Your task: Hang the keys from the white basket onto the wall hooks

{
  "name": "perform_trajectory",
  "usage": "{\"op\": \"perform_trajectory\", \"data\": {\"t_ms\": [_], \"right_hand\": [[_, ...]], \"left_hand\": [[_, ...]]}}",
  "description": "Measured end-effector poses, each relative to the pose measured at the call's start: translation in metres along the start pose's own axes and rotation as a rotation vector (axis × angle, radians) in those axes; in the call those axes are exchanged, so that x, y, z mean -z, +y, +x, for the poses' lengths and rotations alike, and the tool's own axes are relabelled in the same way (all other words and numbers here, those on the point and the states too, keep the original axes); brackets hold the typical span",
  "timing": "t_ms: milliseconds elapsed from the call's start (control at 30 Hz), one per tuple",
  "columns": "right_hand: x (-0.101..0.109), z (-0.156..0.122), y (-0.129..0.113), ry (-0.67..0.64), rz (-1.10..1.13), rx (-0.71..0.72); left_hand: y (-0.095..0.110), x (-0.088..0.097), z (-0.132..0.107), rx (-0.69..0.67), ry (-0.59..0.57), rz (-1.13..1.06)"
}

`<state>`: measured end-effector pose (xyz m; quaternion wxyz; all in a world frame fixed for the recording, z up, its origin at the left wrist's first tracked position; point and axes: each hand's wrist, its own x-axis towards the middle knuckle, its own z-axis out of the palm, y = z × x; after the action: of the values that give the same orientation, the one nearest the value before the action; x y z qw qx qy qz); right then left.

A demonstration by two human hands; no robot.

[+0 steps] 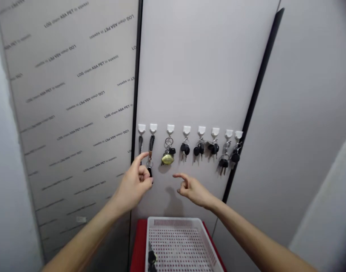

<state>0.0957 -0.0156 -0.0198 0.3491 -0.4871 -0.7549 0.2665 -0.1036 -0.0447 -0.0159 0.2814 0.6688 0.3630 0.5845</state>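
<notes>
A row of several white hooks (186,130) is fixed to a grey wall panel, each with a bunch of keys. My left hand (136,183) is raised to the second hook from the left and pinches the black key (150,170) that hangs there on a dark leather strap (151,143). My right hand (193,189) hovers a little below the row, index finger pointing left, the other fingers loosely curled, holding nothing. Just above and between my hands hangs a gold-coloured tag (167,159) on a key ring.
A white perforated basket (180,241) rests on a red surface (138,245) below the hooks, with a dark key (152,257) at its near left. Black vertical strips (136,75) divide the wall panels. The left panel (68,105) has printed protective film.
</notes>
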Motion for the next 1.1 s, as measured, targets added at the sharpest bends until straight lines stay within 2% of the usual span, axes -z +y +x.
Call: {"op": "perform_trajectory", "data": {"t_ms": [67, 167, 200, 267, 367, 467, 700, 767, 867, 933, 1033, 1100], "right_hand": [[-0.013, 0.008, -0.019, 0.092, 0.064, 0.115], [-0.017, 0.019, -0.052, 0.404, 0.196, 0.342], [-0.018, 0.021, -0.061, 0.462, 0.222, 0.395], [-0.021, 0.028, -0.072, 0.487, 0.237, 0.445], [-0.031, 0.037, -0.073, 0.487, 0.239, 0.445], [-0.039, 0.045, -0.071, 0.527, 0.253, 0.432], [-0.043, 0.049, -0.078, 0.538, 0.22, 0.433], [-0.045, 0.05, -0.076, 0.563, 0.191, 0.427], [-0.045, 0.054, -0.064, 0.739, 0.113, 0.384], [-0.043, 0.059, -0.053, 0.841, -0.008, 0.333], [-0.04, 0.068, -0.039, 0.843, -0.215, 0.251], [-0.039, 0.073, -0.035, 0.813, -0.277, 0.205]], "left_hand": [[-0.005, 0.007, 0.013, -0.015, -0.021, -0.013], [-0.002, 0.012, 0.032, -0.131, -0.012, -0.058], [0.001, 0.012, 0.037, -0.178, -0.013, -0.065], [0.009, 0.012, 0.044, -0.251, -0.017, -0.065], [0.014, 0.01, 0.051, -0.293, -0.022, -0.046], [0.009, 0.007, 0.055, -0.297, -0.033, -0.02], [0.0, 0.009, 0.057, -0.307, -0.051, 0.055], [-0.006, 0.013, 0.058, -0.276, 0.019, 0.136], [-0.024, 0.015, 0.059, -0.2, 0.232, 0.298], [-0.037, 0.01, 0.059, -0.146, 0.317, 0.377], [-0.053, -0.008, 0.06, -0.043, 0.339, 0.458], [-0.056, -0.02, 0.061, 0.038, 0.338, 0.49]]}}
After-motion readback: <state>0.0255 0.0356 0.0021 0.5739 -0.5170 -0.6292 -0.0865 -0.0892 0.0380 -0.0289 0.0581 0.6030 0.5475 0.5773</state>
